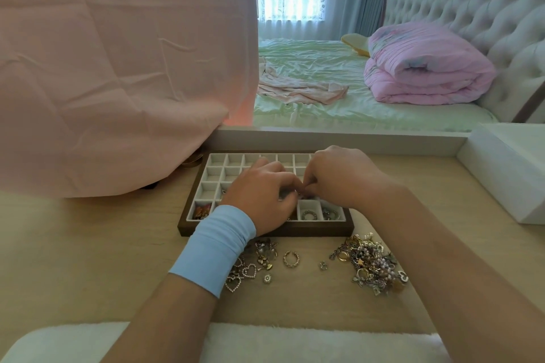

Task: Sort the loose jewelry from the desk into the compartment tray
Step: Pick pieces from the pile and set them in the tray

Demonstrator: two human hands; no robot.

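Hands, left hand (pixel 262 194) and right hand (pixel 339 177), pinch something small together over the tray (pixel 188 215); few compartments are filled, and heaps of jewelry (pixel 371 265) below them wait on the worktop (pixel 88 244).

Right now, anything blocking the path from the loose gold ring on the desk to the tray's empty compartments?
No obstacle stands on the desk between the gold ring and the compartment tray. Above the tray, the left hand and right hand cover its middle compartments; the far-left empty ones stay exposed.
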